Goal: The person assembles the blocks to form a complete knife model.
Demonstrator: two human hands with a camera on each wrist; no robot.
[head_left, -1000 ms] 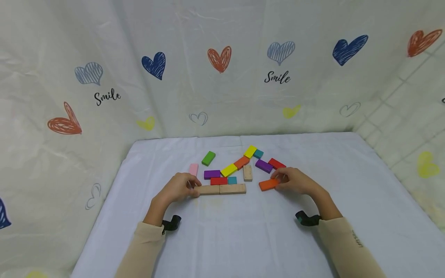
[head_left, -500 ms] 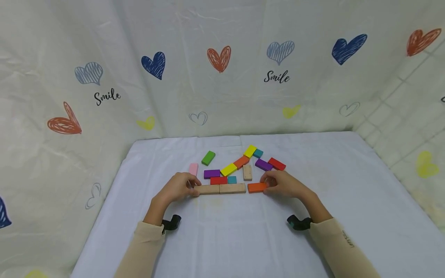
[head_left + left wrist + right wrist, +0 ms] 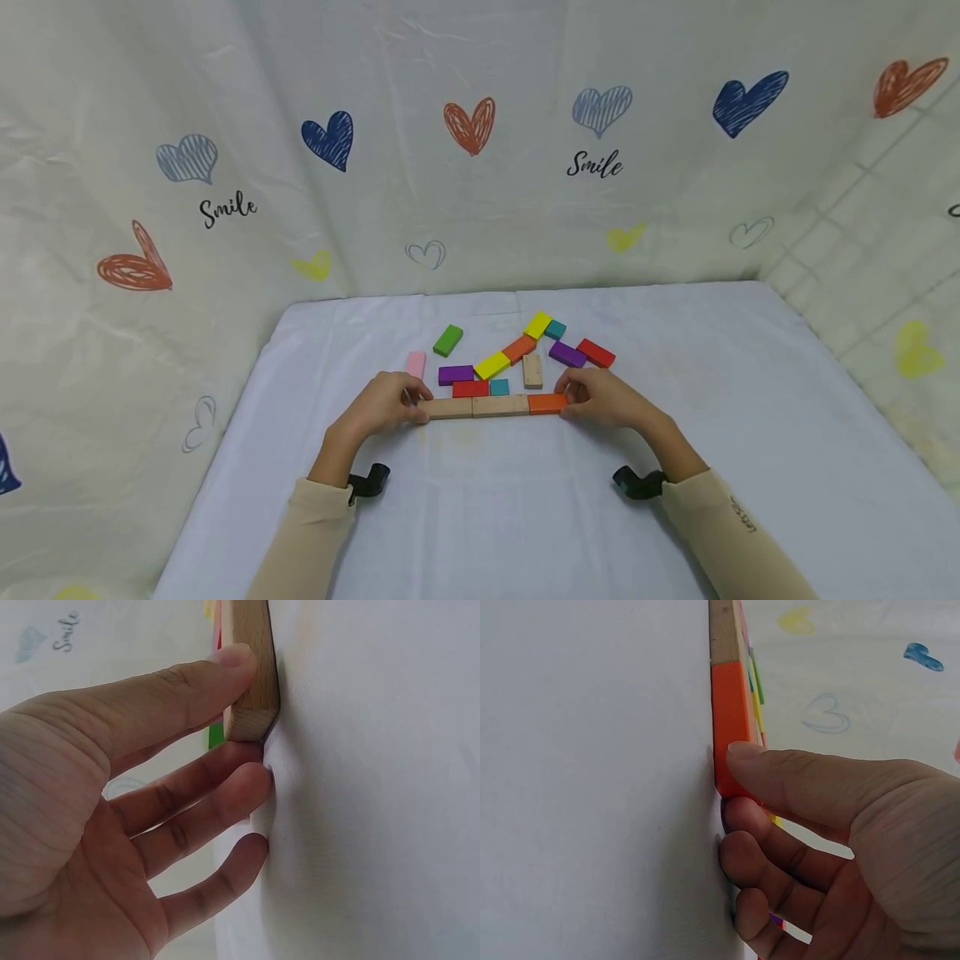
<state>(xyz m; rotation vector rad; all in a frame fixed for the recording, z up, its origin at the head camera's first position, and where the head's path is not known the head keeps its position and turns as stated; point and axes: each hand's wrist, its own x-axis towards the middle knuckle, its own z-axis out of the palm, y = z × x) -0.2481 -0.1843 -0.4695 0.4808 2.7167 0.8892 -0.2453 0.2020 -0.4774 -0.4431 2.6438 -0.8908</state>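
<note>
Two plain wooden blocks lie end to end, a left one (image 3: 450, 408) and a right one (image 3: 501, 406). An orange block (image 3: 546, 404) continues the row, its left end against the right wooden block. My left hand (image 3: 388, 402) pinches the outer end of the left wooden block; in the left wrist view the thumb presses on that block (image 3: 259, 679) while the lower fingers touch the cloth. At the other end my right hand (image 3: 607, 398) pinches the orange block, its thumb on the near face of the block (image 3: 731, 705) in the right wrist view.
Behind the row lie red (image 3: 470, 389), teal (image 3: 499, 387), purple (image 3: 456, 375) and yellow (image 3: 492, 366) blocks. A wooden block (image 3: 532, 372) stands off to their right. Pink (image 3: 416, 364) and green (image 3: 447, 341) blocks are at back left; purple (image 3: 567, 354) and red (image 3: 596, 352) at right.
My right hand has slid the orange block leftward and straightened it, closing the gap to the right wooden block. My left hand has stayed on the left wooden block.
</note>
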